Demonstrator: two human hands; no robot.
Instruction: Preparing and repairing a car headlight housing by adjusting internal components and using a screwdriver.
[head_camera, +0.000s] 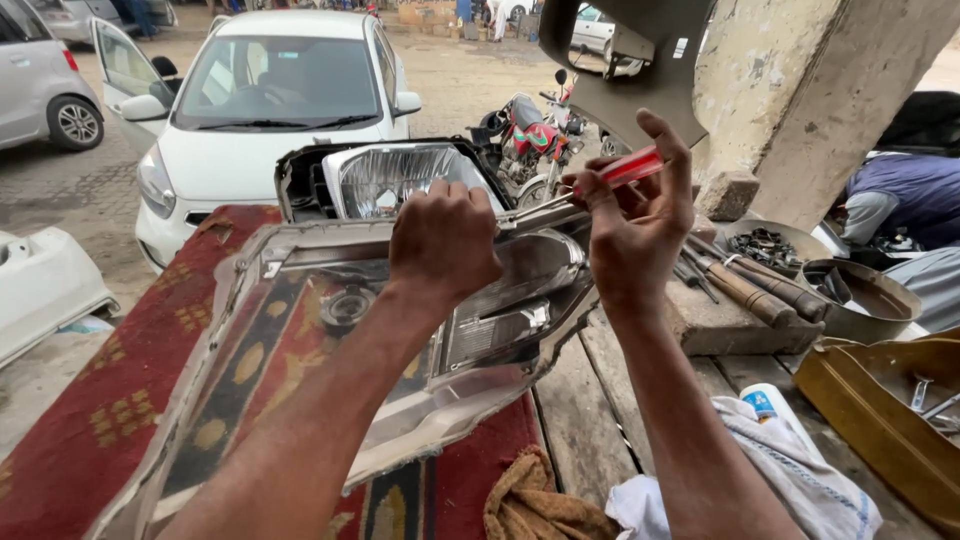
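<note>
Beside right hand (635, 225), bowl (775, 240) of, seemingly, screws.

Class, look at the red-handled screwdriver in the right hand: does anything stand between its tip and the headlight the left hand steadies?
Nothing visible does. The right hand holds the screwdriver, whose shaft runs unobstructed to the headlight top edge beside the left hand.

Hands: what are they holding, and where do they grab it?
The right hand grips a screwdriver by its red handle. The left hand presses on the headlight at its top edge.
</note>
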